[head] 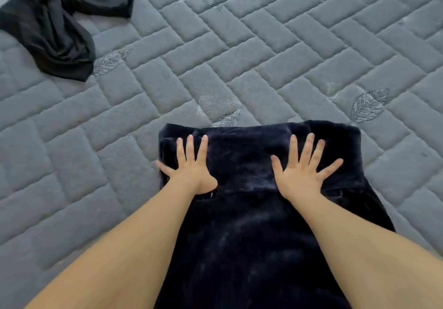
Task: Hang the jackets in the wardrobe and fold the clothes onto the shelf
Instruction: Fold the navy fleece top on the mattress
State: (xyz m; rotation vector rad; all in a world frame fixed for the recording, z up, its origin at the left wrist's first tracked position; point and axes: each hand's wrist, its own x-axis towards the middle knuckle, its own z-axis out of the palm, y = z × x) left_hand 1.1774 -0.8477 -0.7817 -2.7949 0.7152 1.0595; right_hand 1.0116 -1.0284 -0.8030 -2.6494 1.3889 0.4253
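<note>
Both hands lie flat with fingers spread, the left hand [191, 172] and right hand [303, 174] pressing the dark plush garment [242, 213] beneath them on the quilted mattress [239, 57]; a black garment [60, 21] lies crumpled far beyond the left hand.

Dark navy plush fleece garment [251, 213]: lies flat on the grey quilted mattress [263, 57], near edge, centre; its far end is folded back over itself. Left hand [191, 172] and right hand [303, 177]: flat on that folded end, left and right, apart. Crumpled black thin-fabric garment [60, 21]: on the mattress, far left, well apart from the fleece.
</note>
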